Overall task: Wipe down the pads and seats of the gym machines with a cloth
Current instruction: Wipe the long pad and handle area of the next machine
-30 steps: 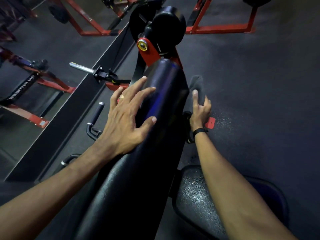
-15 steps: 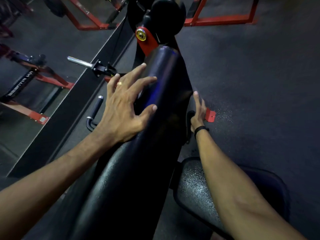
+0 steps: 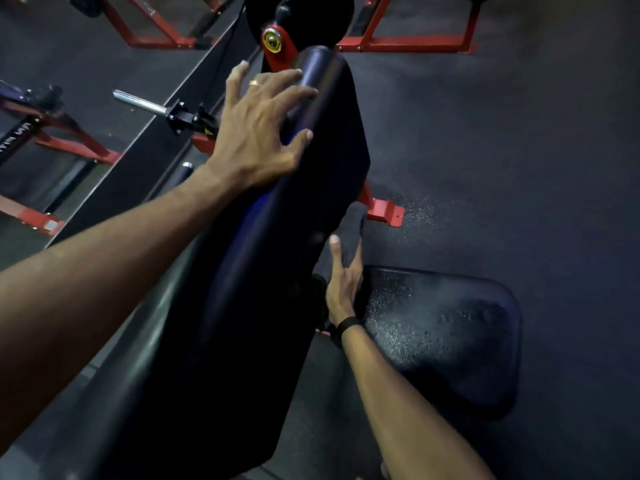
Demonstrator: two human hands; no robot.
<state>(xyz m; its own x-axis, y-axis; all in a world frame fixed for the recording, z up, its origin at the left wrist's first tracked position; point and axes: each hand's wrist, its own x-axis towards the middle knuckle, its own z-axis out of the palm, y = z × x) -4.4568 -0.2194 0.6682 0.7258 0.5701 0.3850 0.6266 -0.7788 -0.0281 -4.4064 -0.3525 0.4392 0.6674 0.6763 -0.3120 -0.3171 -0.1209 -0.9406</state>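
Observation:
A long black back pad of a red-framed gym machine runs up the middle of the view. My left hand rests on the pad's upper left side with its fingers spread. My right hand presses a dark cloth flat against the pad's right side, low down, with its fingers straight. Just right of that hand lies the black seat pad, speckled with droplets.
A red pivot plate with a yellow hub tops the pad. A chrome weight peg and a black handle stick out at the left. Red frames stand behind on the dark rubber floor; a red foot sits beside the cloth.
My right hand with the cloth has slid down the pad's right side toward the seat. My left hand has shifted higher up the pad. The view has tilted downward.

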